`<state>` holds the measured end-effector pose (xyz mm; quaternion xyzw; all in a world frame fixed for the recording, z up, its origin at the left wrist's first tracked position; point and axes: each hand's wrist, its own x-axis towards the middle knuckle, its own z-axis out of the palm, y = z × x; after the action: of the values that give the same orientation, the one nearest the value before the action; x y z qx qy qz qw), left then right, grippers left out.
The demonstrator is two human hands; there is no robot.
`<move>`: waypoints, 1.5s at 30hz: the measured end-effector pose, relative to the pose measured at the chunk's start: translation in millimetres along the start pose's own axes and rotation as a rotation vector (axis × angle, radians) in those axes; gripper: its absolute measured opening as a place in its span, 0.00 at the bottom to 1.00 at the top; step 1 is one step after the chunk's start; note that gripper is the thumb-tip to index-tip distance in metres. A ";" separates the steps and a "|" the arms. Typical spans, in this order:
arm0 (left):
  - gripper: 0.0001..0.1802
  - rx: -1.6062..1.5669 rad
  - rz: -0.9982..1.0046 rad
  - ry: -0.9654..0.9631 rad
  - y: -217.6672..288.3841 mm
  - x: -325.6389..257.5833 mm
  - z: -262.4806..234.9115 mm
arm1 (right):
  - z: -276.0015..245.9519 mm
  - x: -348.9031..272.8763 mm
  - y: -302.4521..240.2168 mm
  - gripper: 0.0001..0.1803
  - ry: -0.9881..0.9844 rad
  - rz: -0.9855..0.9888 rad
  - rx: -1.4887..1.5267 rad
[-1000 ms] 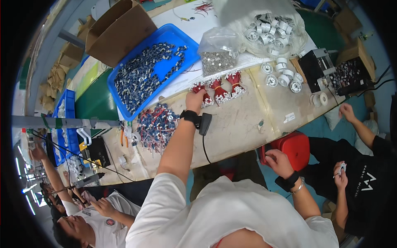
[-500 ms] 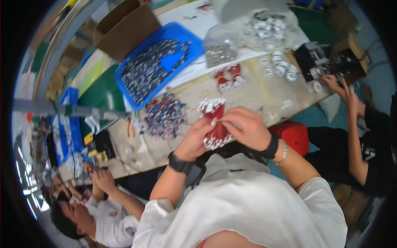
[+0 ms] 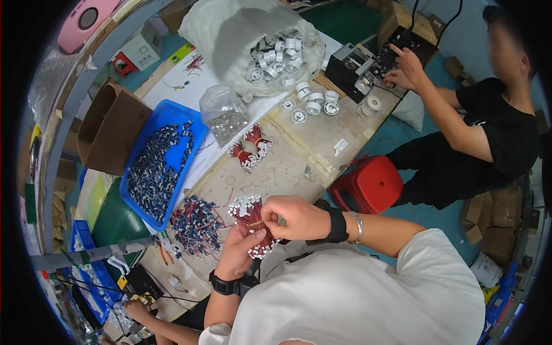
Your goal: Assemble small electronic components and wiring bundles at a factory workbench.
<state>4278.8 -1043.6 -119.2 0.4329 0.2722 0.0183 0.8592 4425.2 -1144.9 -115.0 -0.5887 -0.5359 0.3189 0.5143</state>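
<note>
My left hand is closed around a bundle of red wires with white connectors at both ends. Its thumb presses on the middle of the bundle. My right hand has its fingers curled beside the wires, pinching a thin tan band that crosses the bundle's waist. Just beyond lie two tied bundles of red wires on the table. To the left of my left hand is a loose heap of small blue parts with red and dark wires.
A blue tray holds many small dark-blue parts, beside an open cardboard box. White spools spill from a large plastic bag. A co-worker handles a black machine at right, near a red stool.
The view has swung to the right, showing more of the co-worker and the red stool. The wire bundle stays in my left hand, and my right hand still grips the band.
</note>
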 end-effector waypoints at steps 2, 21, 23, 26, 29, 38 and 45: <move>0.13 0.007 -0.024 0.030 2.6 1.5 2.4 | -1.5 -1.8 11.7 0.07 0.019 -0.197 -0.168; 0.12 0.081 -0.068 -0.046 10.2 13.4 25.6 | -20.6 -26.0 11.7 0.11 0.160 -0.465 -0.509; 0.13 0.083 -0.102 -0.081 12.9 11.9 28.6 | -17.3 -28.6 12.6 0.11 0.193 -0.455 -0.484; 0.12 0.024 -0.083 -0.068 14.2 8.8 35.8 | -11.9 -30.8 10.7 0.11 0.264 -0.433 -0.440; 0.16 -0.013 -0.067 -0.046 8.7 10.6 40.0 | -9.6 -30.6 7.8 0.10 0.338 -0.423 -0.418; 0.13 0.014 -0.134 -0.130 9.2 14.4 44.9 | -15.6 -38.6 9.6 0.10 0.327 -0.448 -0.461; 0.16 -0.093 -0.146 -0.081 -0.7 18.2 48.1 | -26.8 -44.2 2.5 0.05 0.177 0.016 0.071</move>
<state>4317.4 -1074.5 -105.0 0.3721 0.2669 -0.0491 0.8876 4441.0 -1194.1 -117.9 -0.6003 -0.4719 0.2885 0.5777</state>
